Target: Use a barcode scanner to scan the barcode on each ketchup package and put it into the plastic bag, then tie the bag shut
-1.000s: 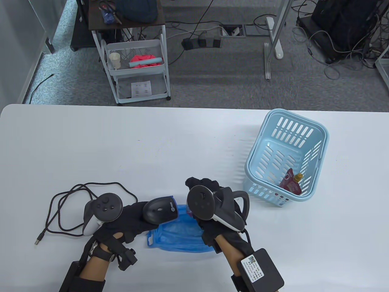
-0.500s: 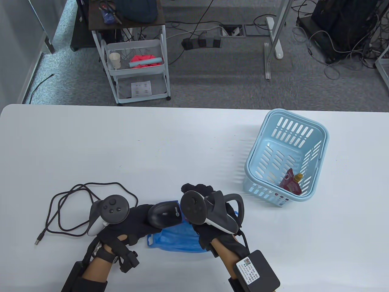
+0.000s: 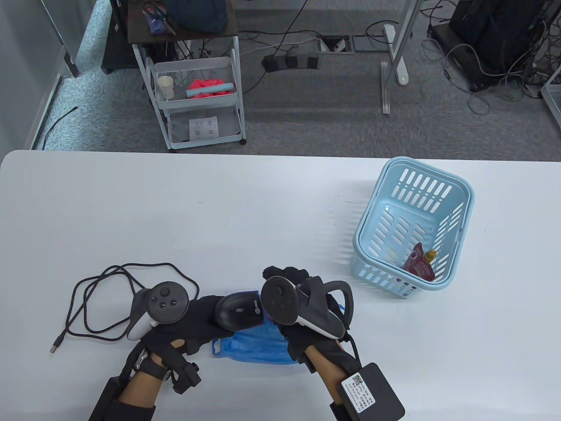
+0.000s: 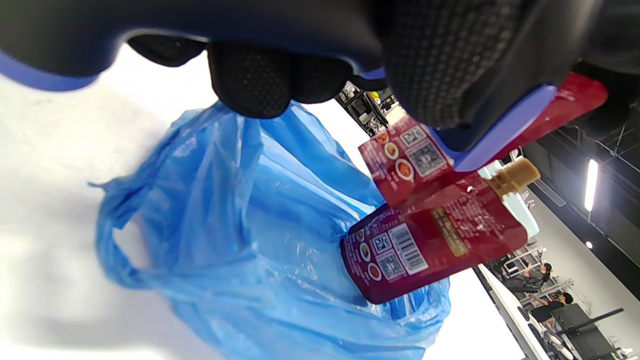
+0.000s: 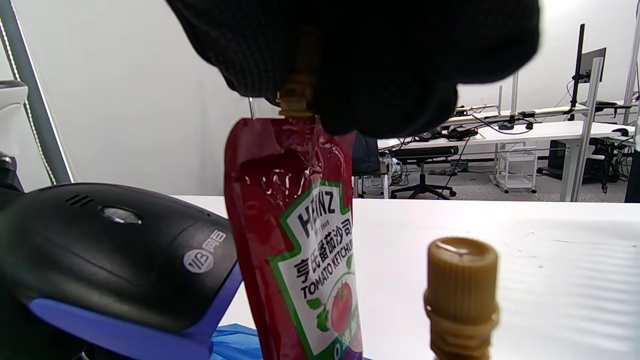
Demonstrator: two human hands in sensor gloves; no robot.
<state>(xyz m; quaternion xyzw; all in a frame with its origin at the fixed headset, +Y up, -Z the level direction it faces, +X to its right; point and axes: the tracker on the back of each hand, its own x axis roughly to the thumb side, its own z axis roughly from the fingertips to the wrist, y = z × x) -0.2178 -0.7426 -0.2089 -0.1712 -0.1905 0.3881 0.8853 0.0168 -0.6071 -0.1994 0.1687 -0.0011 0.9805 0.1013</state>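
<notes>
My left hand [image 3: 199,315] grips the black barcode scanner [image 3: 239,311] and aims it right at a red ketchup pouch [image 5: 300,240]. That pouch hangs upright from my right hand [image 3: 287,276], which pinches its tan cap. In the left wrist view the pouch's [image 4: 400,160] back codes face the scanner's blue edge [image 4: 500,130]. Under both hands lies the blue plastic bag [image 3: 258,346], and a second pouch [image 4: 430,245] rests at its mouth with the barcode up. A third pouch [image 3: 420,263] lies in the light blue basket [image 3: 456,219].
The scanner's black cable [image 3: 109,298] loops on the table to the left of my left hand, ending in a plug [image 3: 55,347]. The basket stands at the right. A white trolley [image 3: 197,101] stands on the floor beyond the table's far edge.
My right hand has brought the pouch a little left and my left hand has moved the scanner right, so they now sit close together. Over the last half second little has moved.
</notes>
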